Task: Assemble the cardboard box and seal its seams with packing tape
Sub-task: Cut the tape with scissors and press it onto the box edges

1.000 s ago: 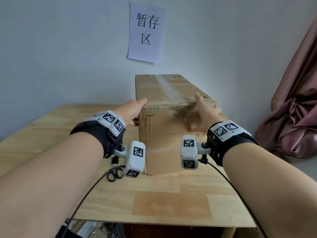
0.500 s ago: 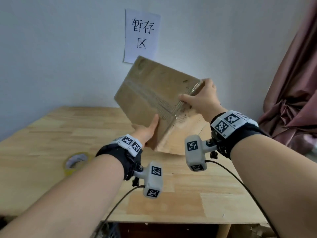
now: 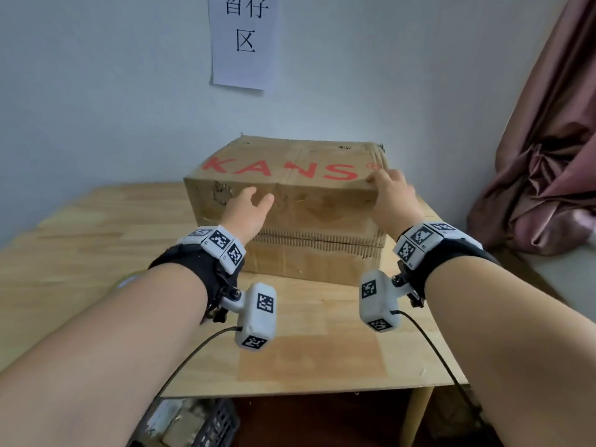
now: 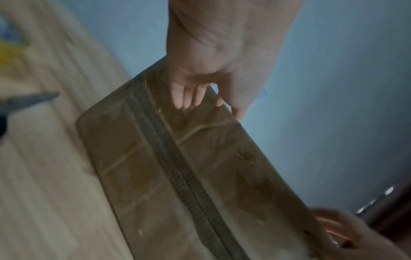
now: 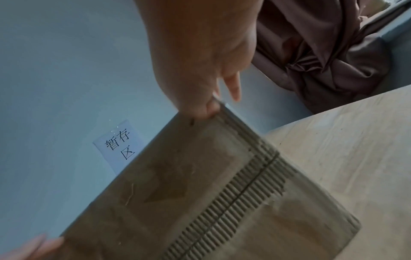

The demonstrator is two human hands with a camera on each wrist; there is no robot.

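The brown cardboard box (image 3: 290, 169) lies closed on the wooden table (image 3: 80, 253), red letters "KANS" on its top. A horizontal flap seam (image 3: 316, 245) with exposed corrugation runs across the face towards me. My left hand (image 3: 258, 196) is at the upper left of that face, fingers relaxed and spread; in the left wrist view its fingertips (image 4: 189, 100) touch the box (image 4: 155, 176). My right hand (image 3: 383, 179) holds the top front right corner, fingers over the top. The right wrist view shows its thumb (image 5: 206, 109) pressed on the box (image 5: 189, 184) at that corner.
A blurred yellow tape roll (image 4: 9, 56) and a dark scissor blade (image 4: 29, 100) lie on the table to the left. A paper sign (image 3: 245, 40) hangs on the wall behind the box. A mauve curtain (image 3: 548, 156) hangs at right. A black crate (image 3: 209, 424) sits under the table.
The box was lifted, tilted and turned in both hands, and now lies lengthwise across the table with the KANS side up. My left hand has loosened off it.
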